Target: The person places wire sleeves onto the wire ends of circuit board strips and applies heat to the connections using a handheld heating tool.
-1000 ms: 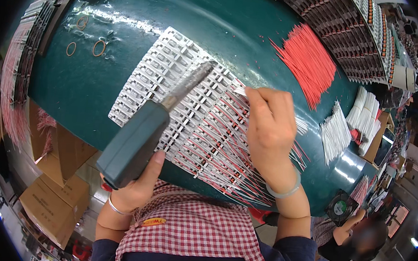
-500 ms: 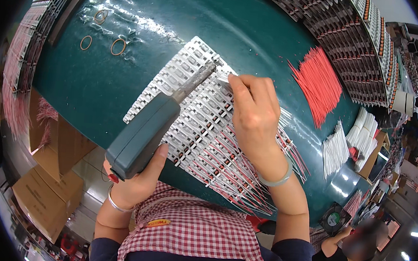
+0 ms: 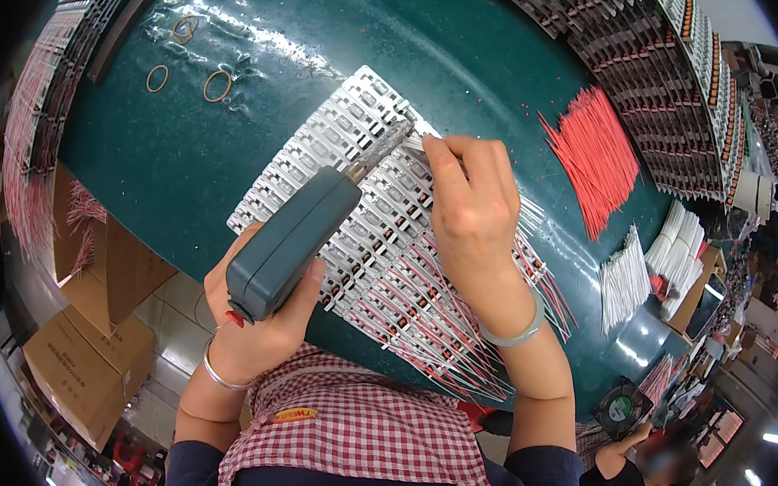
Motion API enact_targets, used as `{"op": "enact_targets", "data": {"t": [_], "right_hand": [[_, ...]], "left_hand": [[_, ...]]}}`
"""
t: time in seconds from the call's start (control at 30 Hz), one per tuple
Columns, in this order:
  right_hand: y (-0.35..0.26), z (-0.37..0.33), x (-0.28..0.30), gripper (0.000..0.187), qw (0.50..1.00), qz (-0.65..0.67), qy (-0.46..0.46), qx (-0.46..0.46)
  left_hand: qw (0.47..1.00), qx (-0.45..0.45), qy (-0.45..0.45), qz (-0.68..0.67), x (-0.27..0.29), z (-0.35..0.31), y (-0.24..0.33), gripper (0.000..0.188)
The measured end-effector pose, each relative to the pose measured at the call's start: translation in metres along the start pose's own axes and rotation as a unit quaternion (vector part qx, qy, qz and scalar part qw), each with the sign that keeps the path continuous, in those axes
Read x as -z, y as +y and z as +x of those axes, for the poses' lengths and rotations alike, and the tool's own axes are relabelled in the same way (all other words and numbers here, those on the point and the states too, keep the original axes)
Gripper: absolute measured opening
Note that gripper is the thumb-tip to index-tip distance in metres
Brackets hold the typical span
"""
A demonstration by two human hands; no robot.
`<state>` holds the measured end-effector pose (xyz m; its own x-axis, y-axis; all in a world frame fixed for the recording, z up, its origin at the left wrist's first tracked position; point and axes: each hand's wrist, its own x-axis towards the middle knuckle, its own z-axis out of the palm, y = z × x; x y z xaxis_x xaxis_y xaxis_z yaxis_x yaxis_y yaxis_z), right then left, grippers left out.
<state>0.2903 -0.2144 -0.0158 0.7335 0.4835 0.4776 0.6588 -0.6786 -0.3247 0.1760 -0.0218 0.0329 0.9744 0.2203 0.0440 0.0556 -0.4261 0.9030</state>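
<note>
White panel (image 3: pixel 318 160) of repeated plastic units lies flat, slanted, on the green table (image 3: pixel 450 51); taken as reference. Left hand (image 3: pixel 286 326), at the panel's near-left edge, is wrapped round the handle of a dark green tool (image 3: pixel 293 240). The tool's metal barrel (image 3: pixel 382 151) reaches over the panel toward its far edge — whether the tip touches a unit cannot be told. Right hand (image 3: pixel 472 204), over the panel's right side, has thumb and forefinger pinched on white wires (image 3: pixel 415 142) near the barrel tip; wire ends show past the hand, right of the panel. The hands are apart from each other. Red and white wires (image 3: pixel 443 316) fan across the panel's near-right part, running past its edge. Right of the panel, well apart: a red wire pile (image 3: pixel 594 163), then a white wire pile (image 3: pixel 623 284) nearer the person. Left of the panel: thin brown rings (image 3: pixel 218 86) on the table. Far right of the panel — stacked boards (image 3: pixel 661 100), the units in rows.
</note>
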Motion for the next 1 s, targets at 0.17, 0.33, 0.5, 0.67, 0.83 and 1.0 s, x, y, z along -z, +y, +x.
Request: {"op": "enact_targets", "data": {"t": [0.17, 0.33, 0.5, 0.67, 0.83, 1.0], "right_hand": [[-0.001, 0.002, 0.001, 0.035, 1.0, -0.006, 0.001, 0.004], [-0.001, 0.002, 0.001, 0.034, 1.0, -0.008, 0.001, 0.007], [-0.002, 0.002, 0.001, 0.033, 1.0, -0.011, 0.004, 0.007], [-0.002, 0.002, -0.001, 0.033, 1.0, -0.014, 0.006, 0.008], [-0.002, 0.001, -0.001, 0.034, 1.0, -0.013, 0.008, 0.007], [-0.012, -0.001, 0.004, 0.035, 1.0, 0.011, 0.018, 0.017]], "left_hand": [[1.0, -0.001, 0.003, 0.01, 0.0, 0.0, 0.002, 0.02], [1.0, 0.006, 0.004, 0.004, 0.0, 0.001, 0.003, 0.019], [0.999, -0.01, 0.002, 0.044, 0.005, 0.0, 0.002, 0.02], [0.999, -0.019, 0.029, 0.038, 0.01, -0.017, -0.008, 0.024], [1.0, 0.006, 0.022, 0.009, 0.013, -0.021, -0.01, 0.03], [0.998, 0.011, 0.067, 0.018, 0.009, -0.016, -0.003, 0.022]]}}
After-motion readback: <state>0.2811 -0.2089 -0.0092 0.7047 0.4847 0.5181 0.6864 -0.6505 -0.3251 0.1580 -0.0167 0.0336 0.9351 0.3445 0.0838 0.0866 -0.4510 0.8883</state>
